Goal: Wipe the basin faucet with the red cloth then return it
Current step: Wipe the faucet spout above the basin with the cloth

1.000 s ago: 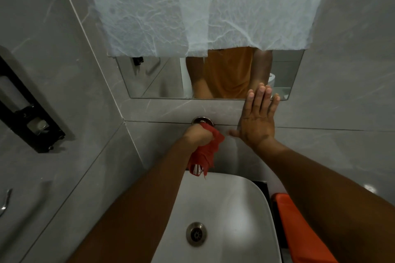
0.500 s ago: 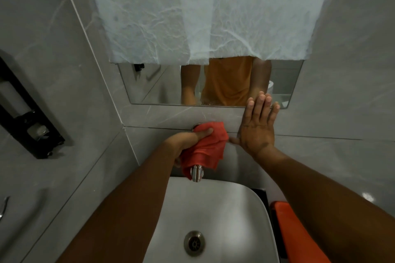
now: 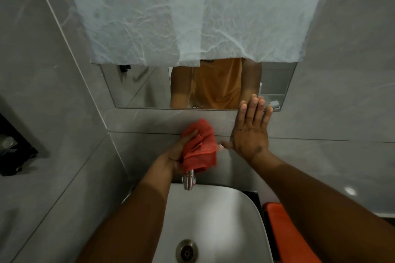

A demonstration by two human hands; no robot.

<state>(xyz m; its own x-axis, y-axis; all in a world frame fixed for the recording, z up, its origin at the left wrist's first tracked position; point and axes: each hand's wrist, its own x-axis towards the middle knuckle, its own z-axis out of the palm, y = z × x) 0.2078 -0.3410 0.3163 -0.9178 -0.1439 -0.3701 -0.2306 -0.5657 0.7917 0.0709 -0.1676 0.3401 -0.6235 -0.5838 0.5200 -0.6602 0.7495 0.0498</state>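
My left hand (image 3: 174, 156) grips the red cloth (image 3: 201, 147), bunched over the upper part of the chrome basin faucet (image 3: 189, 181). Only the faucet's spout end shows below the cloth, hanging over the back rim of the white basin (image 3: 235, 220). The faucet's base on the wall is hidden by the cloth. My right hand (image 3: 250, 132) lies flat against the grey tiled wall just right of the cloth, fingers spread and pointing up, holding nothing.
A mirror (image 3: 136, 87) runs along the wall above, its top covered by a white plastic sheet (image 3: 192, 13). An orange object (image 3: 286, 235) sits right of the basin. A black fixture (image 3: 12, 151) is on the left wall. The drain (image 3: 186, 251) lies in the basin bottom.
My left hand has slid the cloth up along the faucet toward the wall, so more of the spout tip shows. My right hand stays flat on the wall.
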